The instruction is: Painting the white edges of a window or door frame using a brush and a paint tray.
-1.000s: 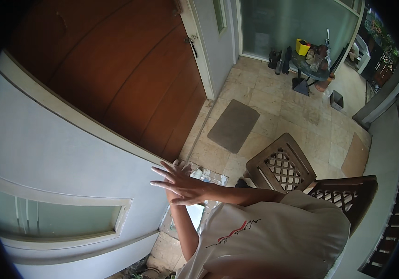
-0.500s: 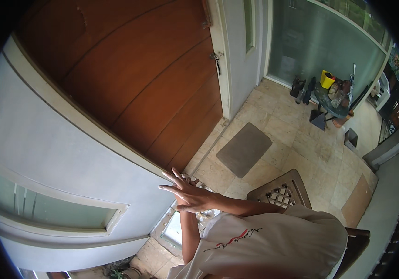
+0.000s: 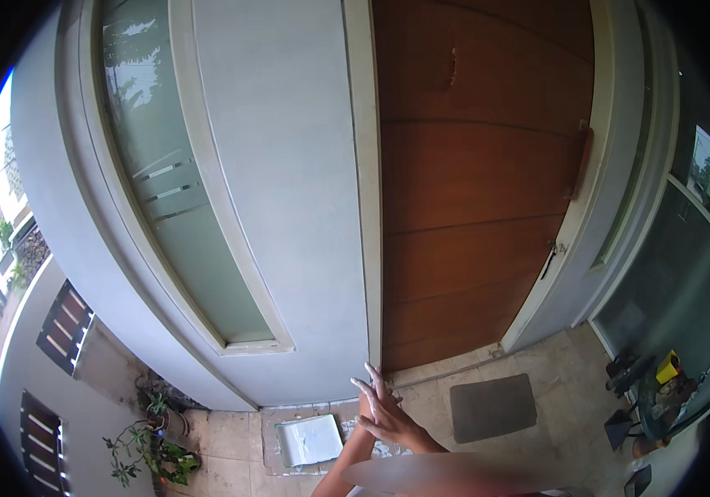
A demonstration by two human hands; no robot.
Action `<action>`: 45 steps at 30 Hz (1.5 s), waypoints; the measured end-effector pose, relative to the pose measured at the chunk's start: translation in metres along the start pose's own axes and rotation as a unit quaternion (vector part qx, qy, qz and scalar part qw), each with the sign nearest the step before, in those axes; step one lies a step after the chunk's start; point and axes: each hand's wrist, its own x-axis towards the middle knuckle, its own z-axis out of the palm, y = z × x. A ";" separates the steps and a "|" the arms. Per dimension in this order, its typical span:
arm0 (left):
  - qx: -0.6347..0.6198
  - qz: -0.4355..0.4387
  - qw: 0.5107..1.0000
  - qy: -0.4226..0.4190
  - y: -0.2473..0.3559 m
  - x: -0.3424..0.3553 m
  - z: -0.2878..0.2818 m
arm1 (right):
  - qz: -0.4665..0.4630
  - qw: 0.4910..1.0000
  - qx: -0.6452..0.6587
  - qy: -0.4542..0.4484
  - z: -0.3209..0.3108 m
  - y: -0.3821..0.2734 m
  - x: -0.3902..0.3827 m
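Observation:
My two hands meet low in the middle of the view. My right hand (image 3: pixel 395 421) lies across my left hand and wrist, with its fingers stretched out and white smears, like paint, on the fingertips. Most of my left hand (image 3: pixel 366 407) is behind it, so its fingers are largely hidden. No tool shows in either hand. On the floor to the left of my forearms sits a shallow white tray (image 3: pixel 309 441), on a paint-spotted sheet (image 3: pixel 269 437).
Ahead stand a pale wall (image 3: pixel 289 166) with a narrow window (image 3: pixel 198 282) and a brown wooden door (image 3: pixel 479 182). A doormat (image 3: pixel 494 408) lies before the door. Potted plants (image 3: pixel 174 464) are at lower left. At right, a small cluttered table (image 3: pixel 652 414) holds a yellow container (image 3: pixel 667 367).
My view has swung left and up, bringing the window, tray and plants further into sight; the chair has left the picture. My hands stay crossed together.

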 end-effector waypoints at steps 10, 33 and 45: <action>0.617 0.122 0.777 -0.017 -0.005 0.008 -0.111 | 0.024 0.988 0.145 -0.050 0.066 -0.044 0.026; -0.067 0.153 0.982 0.086 0.152 -0.064 -0.109 | 0.233 0.855 0.463 0.014 0.155 -0.063 0.051; 0.032 0.335 0.941 -0.026 0.206 -0.055 -0.070 | 0.137 0.887 0.438 0.046 0.131 -0.069 0.056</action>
